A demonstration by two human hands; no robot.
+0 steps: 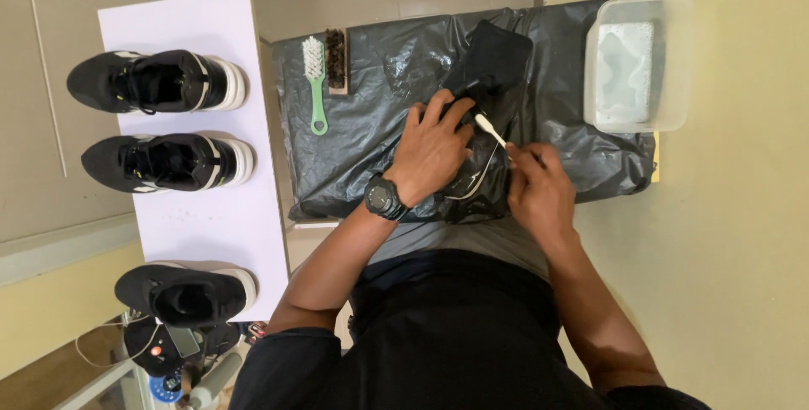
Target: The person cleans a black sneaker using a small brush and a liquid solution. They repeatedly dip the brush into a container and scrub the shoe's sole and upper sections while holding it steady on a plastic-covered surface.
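At the centre of the desk (379, 149), on black plastic sheeting (371, 81), lies a black sneaker (493, 81), light and soft-sided by the look, best held across its upper where the left hand (434, 149) clamps it while the right hand (539, 187), at four o'clock, pinches its white lace (490, 128).

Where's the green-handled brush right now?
In the head view, the green-handled brush lies at the left end of the black plastic sheet, right beside a dark-bristled wooden brush and left of the black shoe under the left hand.
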